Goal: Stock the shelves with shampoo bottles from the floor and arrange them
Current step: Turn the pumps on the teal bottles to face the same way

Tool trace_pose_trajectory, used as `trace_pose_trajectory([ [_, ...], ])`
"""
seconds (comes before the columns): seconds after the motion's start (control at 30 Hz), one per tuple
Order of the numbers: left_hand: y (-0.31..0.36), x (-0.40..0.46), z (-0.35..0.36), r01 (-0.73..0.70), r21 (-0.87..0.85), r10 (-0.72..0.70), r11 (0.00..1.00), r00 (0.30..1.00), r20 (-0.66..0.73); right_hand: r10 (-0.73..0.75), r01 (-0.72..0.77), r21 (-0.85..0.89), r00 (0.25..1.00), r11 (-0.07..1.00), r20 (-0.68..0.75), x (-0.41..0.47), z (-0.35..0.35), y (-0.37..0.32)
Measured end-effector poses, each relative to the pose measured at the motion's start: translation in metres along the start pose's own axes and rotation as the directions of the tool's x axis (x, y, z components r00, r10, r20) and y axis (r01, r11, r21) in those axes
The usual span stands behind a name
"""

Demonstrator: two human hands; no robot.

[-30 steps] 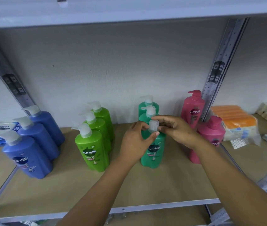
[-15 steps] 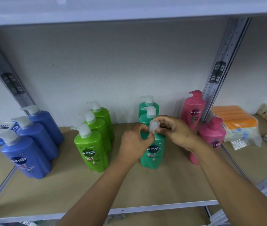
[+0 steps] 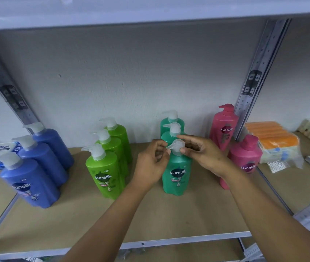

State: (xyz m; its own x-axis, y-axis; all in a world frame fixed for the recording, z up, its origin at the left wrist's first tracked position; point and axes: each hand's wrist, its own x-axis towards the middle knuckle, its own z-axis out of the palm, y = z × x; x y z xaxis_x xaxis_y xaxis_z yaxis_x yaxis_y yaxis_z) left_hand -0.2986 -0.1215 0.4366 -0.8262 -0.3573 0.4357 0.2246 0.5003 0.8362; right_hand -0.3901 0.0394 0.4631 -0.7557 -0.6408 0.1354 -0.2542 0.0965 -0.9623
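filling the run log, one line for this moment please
both hands at front teal bottle's pump | bottle upright on shelf | rows: blue, green, teal, pink

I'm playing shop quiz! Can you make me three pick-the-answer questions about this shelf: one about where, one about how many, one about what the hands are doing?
1. Where is the front teal bottle?
A. between green and pink bottles
B. left of the blue bottles
C. on the top shelf

2. How many pink bottles?
A. two
B. three
C. five

3. What are the hands doing?
A. resting on the shelf
B. touching the teal bottle's pump
C. lifting a blue bottle

Answers: 1 A, the teal bottle stands between green bottles and pink bottles. 2 A, only two show. 3 B, left hand and right hand meet at its pump.
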Motion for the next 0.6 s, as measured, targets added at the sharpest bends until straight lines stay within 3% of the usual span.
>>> trace_pose_trajectory([
  [0.17,-0.0012,0.0027,0.0004,-0.033,0.036,0.033,0.999,0.999,0.003,-0.012,0.011,-0.021,1.000,1.000,-0.029,0.0001,0.0020,-0.0017],
  [0.4,-0.0004,0.0088,-0.0010,0.036,0.006,-0.036,0.999,0.999,-0.014,-0.026,0.024,-0.034,0.998,0.999,-0.064,0.0030,0.0046,0.0022],
  [0.6,-0.0024,0.0084,-0.0033,0.017,0.025,-0.017,1.000,1.000,0.002,-0.030,0.029,-0.037,0.999,0.999,-0.024,0.0004,0.0026,0.0012],
])
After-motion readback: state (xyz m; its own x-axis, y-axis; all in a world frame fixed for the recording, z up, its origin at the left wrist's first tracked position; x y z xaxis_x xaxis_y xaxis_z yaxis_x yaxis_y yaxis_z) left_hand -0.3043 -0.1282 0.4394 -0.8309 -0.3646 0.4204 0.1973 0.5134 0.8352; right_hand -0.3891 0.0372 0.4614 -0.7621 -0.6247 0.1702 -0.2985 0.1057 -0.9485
